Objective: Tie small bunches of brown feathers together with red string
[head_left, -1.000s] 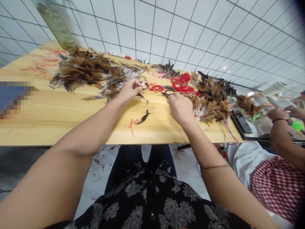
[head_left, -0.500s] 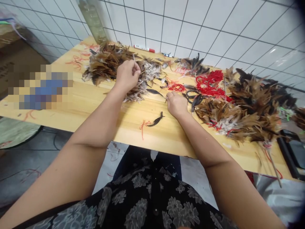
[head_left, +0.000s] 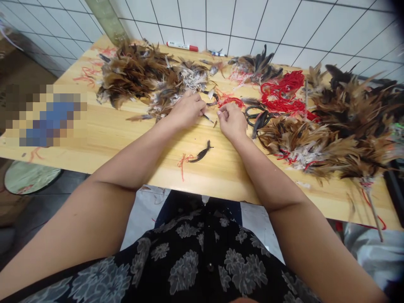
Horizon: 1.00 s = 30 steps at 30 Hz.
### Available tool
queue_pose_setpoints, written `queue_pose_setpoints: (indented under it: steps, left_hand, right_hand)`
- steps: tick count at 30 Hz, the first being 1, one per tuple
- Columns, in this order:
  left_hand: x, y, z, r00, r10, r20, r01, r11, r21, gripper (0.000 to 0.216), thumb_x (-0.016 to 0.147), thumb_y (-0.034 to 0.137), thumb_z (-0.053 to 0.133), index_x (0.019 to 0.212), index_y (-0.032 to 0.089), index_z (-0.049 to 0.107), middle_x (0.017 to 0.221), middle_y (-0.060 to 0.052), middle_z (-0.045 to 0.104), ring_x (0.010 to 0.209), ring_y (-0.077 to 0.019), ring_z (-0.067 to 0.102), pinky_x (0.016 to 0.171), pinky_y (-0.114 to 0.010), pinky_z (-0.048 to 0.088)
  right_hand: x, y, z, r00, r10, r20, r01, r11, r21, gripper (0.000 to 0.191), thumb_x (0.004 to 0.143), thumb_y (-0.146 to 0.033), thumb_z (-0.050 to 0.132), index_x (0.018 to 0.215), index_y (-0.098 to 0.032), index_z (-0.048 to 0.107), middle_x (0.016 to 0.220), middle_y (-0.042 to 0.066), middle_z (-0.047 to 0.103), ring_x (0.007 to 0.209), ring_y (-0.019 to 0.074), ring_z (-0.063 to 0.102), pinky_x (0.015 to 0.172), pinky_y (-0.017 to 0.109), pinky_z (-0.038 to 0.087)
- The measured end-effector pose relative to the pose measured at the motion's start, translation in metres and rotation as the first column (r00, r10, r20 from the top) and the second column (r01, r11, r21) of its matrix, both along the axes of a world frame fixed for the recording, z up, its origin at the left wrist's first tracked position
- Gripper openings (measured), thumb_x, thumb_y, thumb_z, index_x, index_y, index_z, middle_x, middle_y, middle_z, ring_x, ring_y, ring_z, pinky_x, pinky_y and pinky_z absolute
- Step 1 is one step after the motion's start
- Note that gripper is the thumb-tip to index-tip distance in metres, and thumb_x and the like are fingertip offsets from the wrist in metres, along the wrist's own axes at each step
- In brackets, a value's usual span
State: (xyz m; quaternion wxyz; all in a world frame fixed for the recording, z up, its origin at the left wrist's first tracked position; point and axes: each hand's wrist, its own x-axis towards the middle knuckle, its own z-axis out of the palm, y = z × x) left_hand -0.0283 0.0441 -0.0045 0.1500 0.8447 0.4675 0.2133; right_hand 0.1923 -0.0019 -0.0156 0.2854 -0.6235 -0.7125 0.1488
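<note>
The left hand (head_left: 189,108) has come right from the left feather pile (head_left: 129,75), apparently pinching a slim dark feather (head_left: 208,119) above the desk (head_left: 230,176); the right hand (head_left: 232,121), fingers narrowed, hold unclear, is near enough to share it.

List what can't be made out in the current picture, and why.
All in the head view:
Bare right hand: its curled shape hides whether it grips anything.
Blue shape on the pale wooden table: blurred into blocks.
Tall, greenish, translucent container: top cut off by the upper edge.
White, red-capped marker: markings too small to read.
</note>
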Motion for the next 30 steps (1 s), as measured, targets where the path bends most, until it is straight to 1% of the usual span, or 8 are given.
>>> queue_pose_setpoints:
  steps: [6,10,13,16,20,25,27,30]
  left_hand:
    - [0.007,-0.030,0.042,0.945,0.006,-0.328,0.085,0.961,0.263,0.028,0.118,0.018,0.053,0.114,0.021,0.080,0.136,-0.021,0.079,0.144,-0.0442,0.059,0.124,-0.069,0.046]
    - [0.019,-0.040,0.060,0.976,-0.065,-0.208,0.103,0.979,0.179,0.026,0.121,0.028,0.056,0.118,0.029,0.082,0.140,-0.015,0.081,0.154,-0.0420,0.052,0.134,-0.070,0.035]
    - [0.031,-0.041,0.072,0.974,-0.062,-0.217,0.098,0.982,0.163,0.029,0.121,0.031,0.053,0.118,0.029,0.083,0.148,-0.014,0.080,0.157,-0.0412,0.049,0.135,-0.070,0.033]
    - [0.042,-0.043,0.089,0.964,-0.042,-0.261,0.100,0.972,0.212,0.035,0.118,0.031,0.051,0.112,0.028,0.085,0.152,-0.017,0.079,0.157,-0.0456,0.051,0.131,-0.075,0.035]
    - [0.049,-0.050,0.112,0.980,-0.092,-0.175,0.133,0.961,0.242,0.038,0.117,0.040,0.054,0.098,0.039,0.088,0.145,-0.011,0.081,0.156,-0.0498,0.055,0.129,-0.079,0.037]
    - [0.049,-0.051,0.113,0.996,-0.057,0.064,0.024,0.904,0.426,0.021,0.111,0.030,0.065,0.118,0.032,0.085,0.144,-0.014,0.079,0.139,-0.0432,0.066,0.125,-0.067,0.049]
    - [0.055,-0.048,0.101,0.973,-0.062,0.223,-0.016,0.944,0.330,0.006,0.106,0.026,0.074,0.104,0.025,0.080,0.119,-0.013,0.082,0.118,-0.0353,0.071,0.115,-0.057,0.055]
    - [0.074,-0.046,0.076,0.909,-0.120,0.400,0.166,0.983,-0.082,0.022,0.106,0.036,0.083,0.092,0.021,0.075,0.091,-0.005,0.077,0.088,-0.0242,0.069,0.090,-0.042,0.057]
  right_hand:
    - [-0.011,0.007,-0.012,0.974,0.188,-0.126,-0.181,0.981,0.071,0.025,0.109,-0.041,0.074,0.114,-0.019,0.085,0.120,0.011,0.077,0.115,0.0268,0.074,0.107,0.041,0.060]
    - [-0.019,0.004,-0.002,0.916,0.243,-0.320,-0.266,0.964,-0.027,0.015,0.107,-0.020,0.068,0.095,-0.019,0.077,0.098,0.004,0.073,0.102,0.0206,0.069,0.098,0.034,0.056]
    - [-0.019,0.002,0.006,0.843,0.177,-0.507,-0.247,0.966,-0.073,0.024,0.107,-0.025,0.076,0.087,-0.021,0.064,0.082,-0.003,0.059,0.083,0.0143,0.055,0.082,0.028,0.048]
    - [-0.013,-0.001,0.019,0.769,0.140,-0.623,-0.237,0.969,-0.075,0.040,0.103,-0.034,0.089,0.082,-0.022,0.056,0.077,-0.006,0.051,0.076,0.0111,0.046,0.075,0.025,0.042]
    - [0.004,-0.018,0.044,0.670,0.106,-0.735,-0.275,0.955,-0.113,0.031,0.114,-0.027,0.074,0.085,-0.019,0.066,0.076,-0.005,0.056,0.071,0.0095,0.045,0.071,0.023,0.043]
    - [0.036,-0.053,0.061,0.553,-0.085,-0.829,-0.251,0.932,-0.262,0.035,0.116,-0.020,0.067,0.082,-0.019,0.064,0.064,-0.007,0.048,0.060,0.0066,0.041,0.057,0.017,0.032]
    - [0.046,-0.063,0.064,0.495,-0.144,-0.857,-0.241,0.925,-0.295,0.034,0.115,-0.018,0.069,0.082,-0.019,0.063,0.063,-0.008,0.049,0.058,0.0057,0.041,0.054,0.016,0.027]
    - [0.050,-0.071,0.066,0.439,-0.176,-0.881,-0.229,0.926,-0.299,0.035,0.115,-0.015,0.068,0.080,-0.017,0.064,0.064,-0.008,0.051,0.057,0.0049,0.041,0.054,0.015,0.028]
